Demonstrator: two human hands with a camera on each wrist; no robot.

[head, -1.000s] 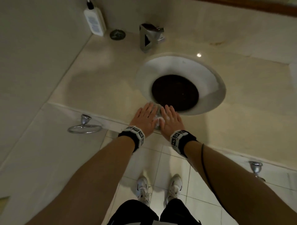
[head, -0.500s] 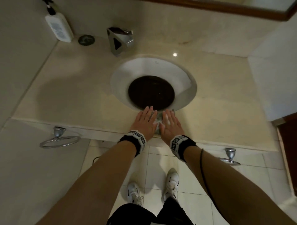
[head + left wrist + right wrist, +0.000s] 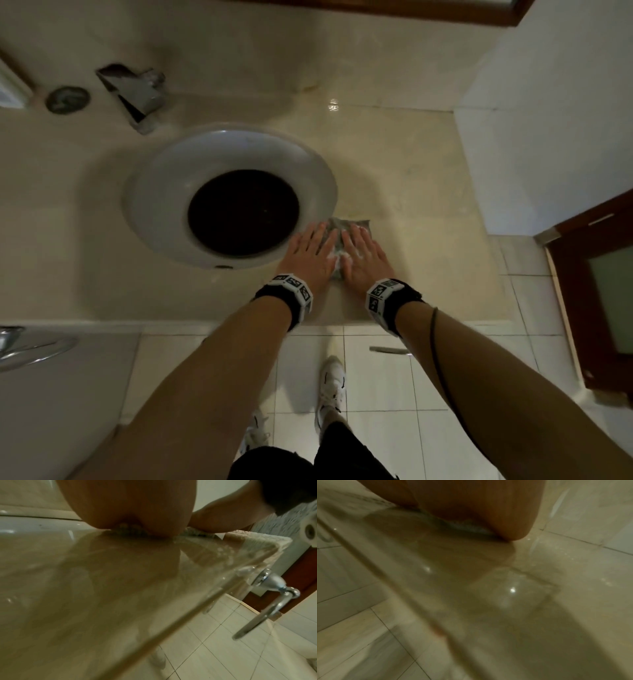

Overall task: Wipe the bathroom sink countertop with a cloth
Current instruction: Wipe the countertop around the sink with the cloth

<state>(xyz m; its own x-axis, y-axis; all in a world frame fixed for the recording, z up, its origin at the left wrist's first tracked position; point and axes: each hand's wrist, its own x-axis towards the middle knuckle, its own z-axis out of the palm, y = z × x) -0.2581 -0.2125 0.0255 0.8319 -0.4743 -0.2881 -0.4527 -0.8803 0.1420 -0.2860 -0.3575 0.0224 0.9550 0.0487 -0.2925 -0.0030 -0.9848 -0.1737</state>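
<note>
Fingers: left hand [image 3: 310,255] and right hand [image 3: 363,257] lie flat, side by side, fingers [image 3: 358,234] straight and slightly apart, palms pressing on the cloth [image 3: 337,228]. Nothing is curled round or pinched.

Cloth position: on the bench [image 3: 411,178], just beside the right rim of the basin [image 3: 154,192], between basin and side wall [image 3: 548,120]. Only its far edge and a strip between the hands show in the head view.

Change: a second ago the cloth and both hands were at the front of the basin, on the narrow strip near the bench edge. They now sit to the right of it.

Meaning for the task: judged as a wiping stroke in progress, travelling rightward along the front of the bench. The right-hand area toward the wall likely comes next; the left area near the tap [image 3: 137,92] probably remains.

Materials and shapes:
- Bench: polished beige stone, glossy, reflecting ceiling lights and the hands; droplets or specks show in the left wrist view [image 3: 223,550].
- Cloth: grey, nubbly weave, folded into a flat pad.
- Basin: round, smooth white, dark centre.
- Towel ring [image 3: 267,609]: chromed metal, below the bench front.
</note>
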